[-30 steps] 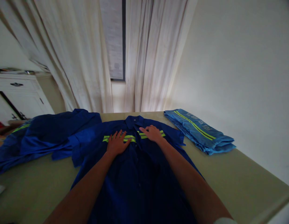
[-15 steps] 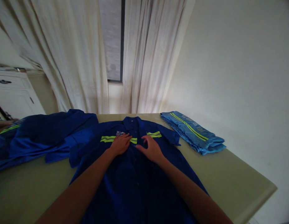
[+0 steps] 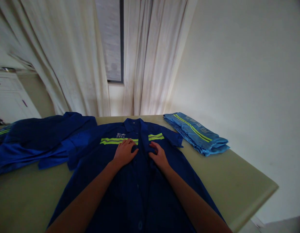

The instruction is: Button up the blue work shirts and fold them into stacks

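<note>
A dark blue short-sleeved work shirt lies front up, collar at the far end, with yellow-green reflective stripes across its chest and a white logo on the left side. My left hand rests on the chest just below the logo, fingers lightly bent and thumb apart, holding nothing. At the other side of the button front, my right hand has its fingers and thumb curled on the cloth at the front edge, which stands in a slight fold there. The fingertips are partly dim against the dark fabric.
More blue garments lie heaped at the left, touching the shirt's sleeve. A folded light blue stack with a yellow stripe sits at the right. The table meets a wall and curtains; a white cabinet stands far left.
My right hand has gone from hovering open over the button front to curling on its edge, which has shifted right. My left hand has slid slightly toward me. The view has turned a little.
</note>
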### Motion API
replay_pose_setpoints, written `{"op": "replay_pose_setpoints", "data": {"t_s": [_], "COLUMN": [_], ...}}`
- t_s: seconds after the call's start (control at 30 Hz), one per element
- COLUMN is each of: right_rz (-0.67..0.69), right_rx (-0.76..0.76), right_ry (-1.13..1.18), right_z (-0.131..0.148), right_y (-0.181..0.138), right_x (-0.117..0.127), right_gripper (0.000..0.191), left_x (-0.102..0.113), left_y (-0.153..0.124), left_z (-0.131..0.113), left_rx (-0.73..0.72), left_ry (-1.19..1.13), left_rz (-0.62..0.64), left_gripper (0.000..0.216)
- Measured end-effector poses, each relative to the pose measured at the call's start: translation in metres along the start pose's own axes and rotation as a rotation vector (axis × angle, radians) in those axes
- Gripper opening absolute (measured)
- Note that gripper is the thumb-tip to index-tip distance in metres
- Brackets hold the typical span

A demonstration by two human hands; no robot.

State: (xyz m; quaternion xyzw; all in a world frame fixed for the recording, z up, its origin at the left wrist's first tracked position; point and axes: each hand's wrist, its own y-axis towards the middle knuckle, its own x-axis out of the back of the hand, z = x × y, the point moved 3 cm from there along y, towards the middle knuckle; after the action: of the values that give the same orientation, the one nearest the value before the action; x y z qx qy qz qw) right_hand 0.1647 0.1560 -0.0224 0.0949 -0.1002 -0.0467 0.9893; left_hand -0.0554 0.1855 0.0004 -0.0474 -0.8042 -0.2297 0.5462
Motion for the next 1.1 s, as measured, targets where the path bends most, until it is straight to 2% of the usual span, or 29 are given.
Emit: {"op": "replay_pose_setpoints", "data": {"t_s": [0.07, 0.17, 0.33, 0.47, 0.57, 0.67, 0.77, 0.93, 1.1], "right_rz": [-0.054, -0.084, 0.061, 0.093, 0.075, 0.056, 0.044, 0.08, 0.043], "right_rx": [-0.023, -0.08, -0.075, -0.154, -0.21, -0.134, -0.047, 0.05, 0.062], "right_ry": [0.049, 0.143, 0.247, 0.15, 0.032, -0.011, -0.01, 0.03, 0.025], "right_z": [0.002, 0.005, 0.007, 0.007, 0.009, 0.013, 0.014, 0.013, 0.012], "right_y": [0.0, 0.0, -0.002, 0.007, 0.026, 0.041, 0.043, 0.036, 0.037], "right_x": [0.001, 0.002, 0.003, 0.002, -0.007, -0.023, -0.036, -0.039, -0.035], "right_gripper": [0.062, 0.069, 0.064, 0.062, 0.047, 0.032, 0.026, 0.032, 0.033], "left_x": [0.002, 0.003, 0.005, 0.007, 0.007, 0.007, 0.006, 0.004, 0.009], "left_y": [-0.005, -0.003, 0.005, 0.003, 0.006, 0.009, 0.009, 0.01, 0.024], "left_z": [-0.001, -0.004, -0.01, -0.015, -0.01, -0.002, 0.001, 0.002, 0.0], "left_rx": [0.02, 0.061, 0.11, -0.004, 0.069, 0.212, 0.279, 0.151, 0.198], "left_ry": [-0.038, -0.038, 0.021, -0.023, -0.084, -0.083, -0.08, -0.216, -0.307], "left_rz": [-0.011, 0.015, 0.024, -0.018, 0.028, 0.042, 0.033, -0.012, -0.035], "left_gripper": [0.026, 0.019, 0.022, 0.023, 0.021, 0.023, 0.025, 0.021, 0.02]}}
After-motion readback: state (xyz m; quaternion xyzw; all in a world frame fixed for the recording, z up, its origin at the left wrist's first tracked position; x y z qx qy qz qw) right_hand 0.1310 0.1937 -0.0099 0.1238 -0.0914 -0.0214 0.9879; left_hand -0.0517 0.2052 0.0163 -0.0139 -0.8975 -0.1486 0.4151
